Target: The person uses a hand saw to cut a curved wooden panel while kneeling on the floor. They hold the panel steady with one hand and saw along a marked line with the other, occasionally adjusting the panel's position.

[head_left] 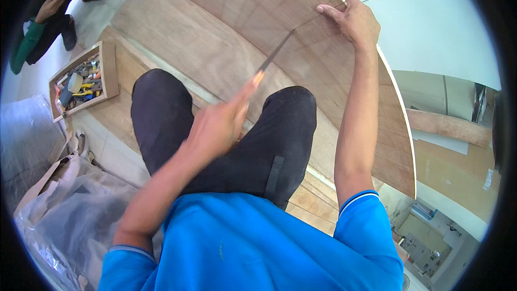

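My left hand, blurred by motion, is closed around the orange handle of a tool with a long, thin, dark blade. The blade slants up and right over the face of a large curved plywood panel, its tip meeting a fine dark line there. Whether it is a saw or another blade I cannot tell. At the panel's pale right edge, my right hand grips with the thumb on the face and fingers over the rim. Most of those fingers are hidden.
A wooden tray of pliers and other hand tools sits at the left. Clear plastic sheeting covers things at lower left. Another person's hand shows at upper left. Cardboard lies right of the panel.
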The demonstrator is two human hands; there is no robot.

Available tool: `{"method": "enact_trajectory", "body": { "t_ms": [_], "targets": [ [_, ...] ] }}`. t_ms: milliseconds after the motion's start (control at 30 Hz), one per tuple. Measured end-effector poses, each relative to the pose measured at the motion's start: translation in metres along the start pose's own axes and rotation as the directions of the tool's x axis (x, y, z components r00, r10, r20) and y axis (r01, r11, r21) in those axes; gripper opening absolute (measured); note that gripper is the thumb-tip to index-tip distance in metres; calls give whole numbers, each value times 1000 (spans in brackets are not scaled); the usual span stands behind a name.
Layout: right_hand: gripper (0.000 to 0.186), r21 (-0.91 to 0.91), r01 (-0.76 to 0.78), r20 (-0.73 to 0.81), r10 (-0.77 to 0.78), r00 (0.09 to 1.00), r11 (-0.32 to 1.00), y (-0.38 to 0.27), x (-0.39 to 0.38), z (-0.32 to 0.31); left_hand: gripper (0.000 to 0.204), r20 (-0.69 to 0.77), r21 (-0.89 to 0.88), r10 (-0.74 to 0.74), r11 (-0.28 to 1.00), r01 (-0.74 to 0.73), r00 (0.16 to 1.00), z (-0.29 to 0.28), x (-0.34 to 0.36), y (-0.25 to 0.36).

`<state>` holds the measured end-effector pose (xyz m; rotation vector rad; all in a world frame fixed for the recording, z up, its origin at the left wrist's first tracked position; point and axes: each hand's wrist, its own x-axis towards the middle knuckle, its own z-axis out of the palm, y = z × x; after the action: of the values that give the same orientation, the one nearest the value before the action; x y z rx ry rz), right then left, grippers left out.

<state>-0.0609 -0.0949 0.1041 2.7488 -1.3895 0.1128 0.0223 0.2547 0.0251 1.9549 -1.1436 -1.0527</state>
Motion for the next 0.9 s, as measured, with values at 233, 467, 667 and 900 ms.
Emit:
{"method": "enact_trajectory", "body": {
  "t_ms": [233,467,667,900],
  "targets": [
    [77,26,96,-58,-95,994,995,-14,17,14,52,-255,-9,219,973,-229,942,39,122,-31],
    [86,31,-33,76,30,997,999,-4,-4,-5,59,-90,-50,85,995,-90,992,-6,-41,-21],
    [74,28,113,-65,-111,992,993,-31,18,13,56,-315,79,274,962,-263,909,47,155,-69],
    [74,13,-16,32,15,999,1000,-10,-13,-5,58,7,-22,25,999,-25,1000,-23,-32,11]
  ]
}}
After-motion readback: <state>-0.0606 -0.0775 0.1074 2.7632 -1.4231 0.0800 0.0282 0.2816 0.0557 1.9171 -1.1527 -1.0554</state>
